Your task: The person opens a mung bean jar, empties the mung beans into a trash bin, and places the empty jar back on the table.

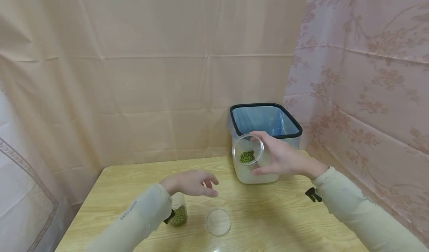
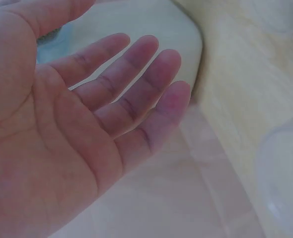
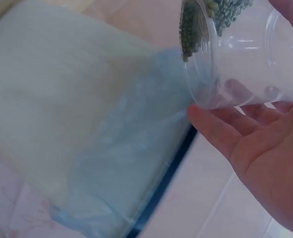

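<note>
My right hand (image 1: 279, 157) grips a clear plastic jar (image 3: 246, 64) round its side, thumb and fingers on opposite sides. The jar is held tilted, its round rim facing me in the head view, in front of the bin. A small heap of green beans (image 1: 247, 157) lies inside along its lower wall. My left hand (image 1: 191, 183) hovers palm down over the table, holding nothing, fingers relaxed and slightly bent. Below its wrist stands a second clear jar (image 1: 180, 214) with green beans in its lower part, partly hidden by the sleeve. A clear round lid (image 1: 219, 222) lies flat beside that jar.
A pale bin (image 1: 256, 178) with a black rim and a bluish plastic liner (image 1: 254, 119) stands at the table's back right. The wood-grain table (image 1: 140, 173) ends against a beige curtain (image 1: 151, 95). A flowered pink cloth (image 1: 368, 76) hangs on the right.
</note>
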The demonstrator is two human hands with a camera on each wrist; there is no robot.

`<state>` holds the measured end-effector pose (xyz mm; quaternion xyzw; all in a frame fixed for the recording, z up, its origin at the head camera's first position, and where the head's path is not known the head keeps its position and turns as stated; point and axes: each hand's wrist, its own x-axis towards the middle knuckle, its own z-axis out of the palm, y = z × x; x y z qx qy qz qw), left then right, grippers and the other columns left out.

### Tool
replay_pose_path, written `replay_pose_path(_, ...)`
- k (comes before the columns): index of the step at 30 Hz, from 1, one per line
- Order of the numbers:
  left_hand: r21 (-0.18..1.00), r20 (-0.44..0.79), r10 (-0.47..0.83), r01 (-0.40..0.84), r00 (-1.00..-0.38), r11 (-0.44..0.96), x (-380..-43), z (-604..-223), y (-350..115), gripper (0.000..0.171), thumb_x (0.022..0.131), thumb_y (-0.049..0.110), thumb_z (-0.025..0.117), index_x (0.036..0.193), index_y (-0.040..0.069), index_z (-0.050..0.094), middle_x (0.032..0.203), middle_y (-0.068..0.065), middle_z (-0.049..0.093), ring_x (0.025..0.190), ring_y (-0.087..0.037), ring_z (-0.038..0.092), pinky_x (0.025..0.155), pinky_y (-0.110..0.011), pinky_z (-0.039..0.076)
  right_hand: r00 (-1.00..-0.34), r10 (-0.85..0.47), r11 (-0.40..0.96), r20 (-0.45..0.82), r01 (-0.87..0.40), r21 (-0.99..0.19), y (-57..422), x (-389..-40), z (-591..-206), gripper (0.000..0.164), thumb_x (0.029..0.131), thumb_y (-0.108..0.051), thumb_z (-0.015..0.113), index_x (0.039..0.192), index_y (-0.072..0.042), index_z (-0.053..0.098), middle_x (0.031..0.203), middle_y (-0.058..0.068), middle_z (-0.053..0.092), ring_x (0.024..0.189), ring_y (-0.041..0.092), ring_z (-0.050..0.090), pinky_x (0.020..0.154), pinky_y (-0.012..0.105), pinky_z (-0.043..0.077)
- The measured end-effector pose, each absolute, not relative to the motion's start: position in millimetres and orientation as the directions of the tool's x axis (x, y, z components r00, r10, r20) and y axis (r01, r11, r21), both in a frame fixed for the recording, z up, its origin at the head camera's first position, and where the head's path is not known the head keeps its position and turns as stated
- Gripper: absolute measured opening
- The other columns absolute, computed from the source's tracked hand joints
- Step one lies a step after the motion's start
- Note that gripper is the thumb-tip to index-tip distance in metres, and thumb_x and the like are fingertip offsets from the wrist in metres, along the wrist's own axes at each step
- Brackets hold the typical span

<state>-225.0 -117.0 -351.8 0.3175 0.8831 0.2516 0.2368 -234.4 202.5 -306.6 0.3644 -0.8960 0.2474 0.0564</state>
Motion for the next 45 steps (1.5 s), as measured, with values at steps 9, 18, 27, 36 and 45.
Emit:
replay_pose_path(9, 0.649, -0.196, 0.699, 0.443, -0.688, 0.618, -240, -329, -114, 0.021, 0.101, 0.031, 0.062, 0.108, 0.012, 0.065, 0.102, 0.003, 0.066, 0.096, -0.013, 0.061, 0.089, -0.036, 0.051, -0.777, -0.600, 0.603, 0.189, -0.595, -0.532, 215, -245, -269, 0.103, 0.076, -0.049, 0.088, 0.154, -0.023, 0.026, 0.148, 0.008, 0.050, 0.134, 0.031, 0.049, 0.105, 0.054, 0.043)
replay_pose_path(18, 0.702, -0.218, 0.590, 0.295, -0.777, 0.648, -251, -307, -108, 0.034, 0.105, 0.041, 0.052, 0.115, 0.010, 0.063, 0.101, -0.004, 0.065, 0.086, -0.023, 0.063, 0.068, -0.034, 0.056, -0.809, -0.560, 0.665, 0.177, -0.566, -0.486, 223, -260, -241, 0.103, 0.077, -0.050, 0.086, 0.155, -0.020, 0.025, 0.147, 0.009, 0.050, 0.130, 0.031, 0.051, 0.105, 0.055, 0.042)
replay_pose_path(27, 0.710, -0.210, 0.547, 0.258, -0.810, 0.655, -258, -288, -93, 0.043, 0.105, 0.049, 0.050, 0.105, 0.008, 0.063, 0.104, -0.012, 0.065, 0.081, -0.024, 0.063, 0.064, -0.034, 0.058, -0.858, -0.492, 0.734, 0.146, -0.499, -0.460, 234, -287, -221, 0.107, 0.076, -0.045, 0.089, 0.155, -0.014, 0.024, 0.147, 0.012, 0.050, 0.125, 0.033, 0.054, 0.102, 0.055, 0.045)
replay_pose_path(36, 0.729, -0.209, 0.508, 0.213, -0.836, 0.651, -271, -282, -77, 0.041, 0.105, 0.047, 0.049, 0.108, 0.009, 0.064, 0.100, -0.010, 0.066, 0.079, -0.025, 0.063, 0.068, -0.034, 0.057, -0.873, -0.476, 0.789, 0.106, -0.477, -0.387, 243, -312, -210, 0.108, 0.078, -0.043, 0.088, 0.155, -0.007, 0.022, 0.138, 0.024, 0.053, 0.128, 0.046, 0.051, 0.101, 0.063, 0.044)
replay_pose_path(45, 0.743, -0.223, 0.491, 0.179, -0.842, 0.645, -283, -281, -65, 0.042, 0.105, 0.048, 0.050, 0.114, 0.008, 0.063, 0.108, -0.013, 0.066, 0.087, -0.029, 0.066, 0.072, -0.036, 0.058, -0.900, -0.435, 0.834, 0.006, -0.406, -0.374, 239, -329, -206, 0.105, 0.081, -0.033, 0.088, 0.155, -0.007, 0.019, 0.148, 0.031, 0.043, 0.133, 0.049, 0.045, 0.103, 0.068, 0.038)
